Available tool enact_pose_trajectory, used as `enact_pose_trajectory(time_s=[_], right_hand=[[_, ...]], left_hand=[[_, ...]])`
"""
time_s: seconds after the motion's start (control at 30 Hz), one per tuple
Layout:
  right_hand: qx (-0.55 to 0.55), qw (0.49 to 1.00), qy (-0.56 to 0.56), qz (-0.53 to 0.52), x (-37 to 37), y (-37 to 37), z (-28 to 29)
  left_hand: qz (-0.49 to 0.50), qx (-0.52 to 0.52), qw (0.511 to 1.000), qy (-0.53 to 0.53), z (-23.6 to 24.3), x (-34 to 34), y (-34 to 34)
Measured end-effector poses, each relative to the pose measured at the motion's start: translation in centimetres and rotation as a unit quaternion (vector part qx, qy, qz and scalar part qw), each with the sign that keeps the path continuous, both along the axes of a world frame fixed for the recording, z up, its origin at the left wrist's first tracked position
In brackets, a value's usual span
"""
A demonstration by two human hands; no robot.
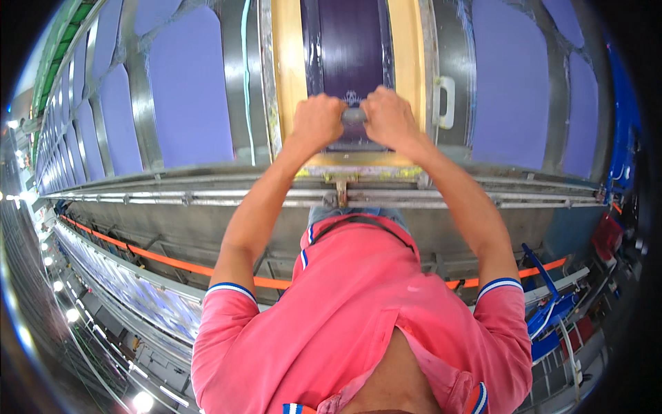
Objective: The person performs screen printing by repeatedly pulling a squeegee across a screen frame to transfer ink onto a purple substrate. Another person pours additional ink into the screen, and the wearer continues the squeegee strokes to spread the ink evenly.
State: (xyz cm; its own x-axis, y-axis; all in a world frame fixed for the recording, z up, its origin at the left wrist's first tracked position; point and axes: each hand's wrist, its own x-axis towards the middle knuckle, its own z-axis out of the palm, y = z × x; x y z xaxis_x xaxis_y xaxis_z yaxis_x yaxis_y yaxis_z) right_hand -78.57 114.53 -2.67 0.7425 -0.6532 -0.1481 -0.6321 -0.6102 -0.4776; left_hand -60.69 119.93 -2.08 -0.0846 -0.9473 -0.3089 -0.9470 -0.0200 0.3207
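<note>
My left hand [318, 119] and my right hand [388, 117] are closed on a grey bar-shaped squeegee [354, 114], one toward each end. The bar lies crosswise over the dark purple middle of a screen [348, 48], where a small white pattern shows just beyond it. Pale yellow bands run down both sides of the purple, inside a stained frame [267, 69] with a white handle [445, 103] on its right side. The squeegee's lower edge is mostly hidden by my hands.
Lavender cut pieces [186, 86] [509, 86] lie on a long metal table on both sides of the screen. Rails [234, 198] run along its near edge. An orange bar [172, 257], a second long table behind me and blue metal structures [620, 117] at the right are also visible.
</note>
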Motion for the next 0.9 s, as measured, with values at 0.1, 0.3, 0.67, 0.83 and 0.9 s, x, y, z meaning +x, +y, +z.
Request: enact_pose_trajectory(time_s=[0.1, 0.3, 0.67, 0.83, 0.9], right_hand=[[-0.060, 0.997, 0.023, -0.036, 2.9, -10.5, -2.6], [-0.027, 0.995, 0.081, -0.043, 9.3, -30.9, -2.0], [-0.093, 0.994, 0.047, -0.027, 7.7, -25.0, -2.3], [-0.101, 0.994, -0.039, 0.002, 3.1, -10.8, -1.6], [-0.060, 0.997, -0.044, 0.010, 0.5, -1.6, -1.3]], left_hand=[[0.000, -0.014, 0.998, -0.064, -0.1, 2.6, -10.8], [-0.008, -0.094, 0.989, -0.111, -1.9, 8.3, -30.4], [-0.015, -0.110, 0.990, -0.088, -1.9, 6.9, -24.7], [0.006, -0.087, 0.996, 0.002, -0.4, 2.5, -10.3], [0.025, -0.039, 0.998, 0.043, -1.2, 0.0, -0.7]])
